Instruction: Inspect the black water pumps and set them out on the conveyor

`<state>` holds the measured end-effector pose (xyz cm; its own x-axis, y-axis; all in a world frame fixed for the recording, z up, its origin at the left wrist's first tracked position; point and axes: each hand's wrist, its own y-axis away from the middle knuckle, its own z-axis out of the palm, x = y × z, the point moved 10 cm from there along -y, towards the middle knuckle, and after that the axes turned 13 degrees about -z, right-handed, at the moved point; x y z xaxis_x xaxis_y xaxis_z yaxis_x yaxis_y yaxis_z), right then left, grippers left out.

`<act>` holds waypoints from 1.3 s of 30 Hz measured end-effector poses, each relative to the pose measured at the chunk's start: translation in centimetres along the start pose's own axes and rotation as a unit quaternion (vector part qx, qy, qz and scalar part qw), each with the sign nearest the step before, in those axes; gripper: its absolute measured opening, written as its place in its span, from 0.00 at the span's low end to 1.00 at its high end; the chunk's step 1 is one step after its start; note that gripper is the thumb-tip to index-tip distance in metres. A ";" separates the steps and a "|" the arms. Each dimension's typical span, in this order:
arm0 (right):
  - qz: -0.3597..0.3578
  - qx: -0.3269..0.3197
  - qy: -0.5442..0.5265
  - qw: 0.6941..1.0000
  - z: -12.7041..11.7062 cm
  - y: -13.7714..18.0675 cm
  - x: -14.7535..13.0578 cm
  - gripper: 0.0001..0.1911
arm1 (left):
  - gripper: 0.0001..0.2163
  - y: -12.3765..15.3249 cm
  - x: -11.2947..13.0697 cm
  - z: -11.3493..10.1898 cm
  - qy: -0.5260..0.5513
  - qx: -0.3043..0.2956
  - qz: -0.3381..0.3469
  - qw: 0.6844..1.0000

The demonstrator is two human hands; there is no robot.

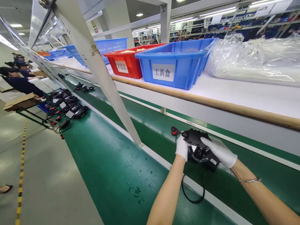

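Fingers of our left hand and right hand clasp the lower-right black device between them, likely for steadiness.

You can read "工具盒" on the white rectangular label of the blue plastic bin and "不良品" on the white tilted label of the red plastic bin; the small white sticker on your black finned device is too tiny to read.
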<state>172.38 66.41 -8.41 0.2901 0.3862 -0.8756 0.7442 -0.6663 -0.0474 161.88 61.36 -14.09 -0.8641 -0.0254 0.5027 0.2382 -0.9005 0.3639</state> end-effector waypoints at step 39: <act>0.003 -0.001 0.096 0.995 -5.4 12.8 -10.1 0.42 | 0.27 19.4 -2.0 4.3 -0.144 -0.075 -0.052 0.985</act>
<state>182.18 57.42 2.38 0.4038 0.4982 -0.7673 0.7431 -0.6678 -0.0425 170.17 45.87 -4.66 -0.7138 0.1750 0.6782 0.0688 -0.9461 0.3166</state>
